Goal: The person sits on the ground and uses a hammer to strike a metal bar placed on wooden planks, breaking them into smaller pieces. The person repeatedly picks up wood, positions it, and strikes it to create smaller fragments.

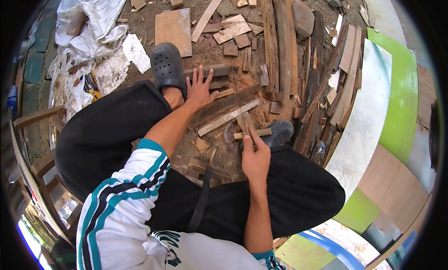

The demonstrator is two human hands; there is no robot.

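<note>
My left hand [199, 92] lies with its fingers spread on a short dark wooden plank [221, 70], close beside my left shoe [167, 65]. Nothing is gripped in it. In my right hand [256, 160] is the wooden handle of a saw [239, 98], whose thin dark blade stretches away from me toward the plank's right end. A wooden crosspiece [252, 134] sits by my right fingertips, at my right shoe [280, 133]. Between the hands lie a brown board [228, 104] and a paler strip [227, 117], both slanted, with the blade passing above them.
Long planks [275, 46] and a stone [303, 19] lie ahead, with stacked strips [345, 79] and white and green panels [396, 102] to the right. Offcuts surround a flat board [172, 32]. White plastic sheeting [88, 27] and a wooden frame [39, 118] are on the left.
</note>
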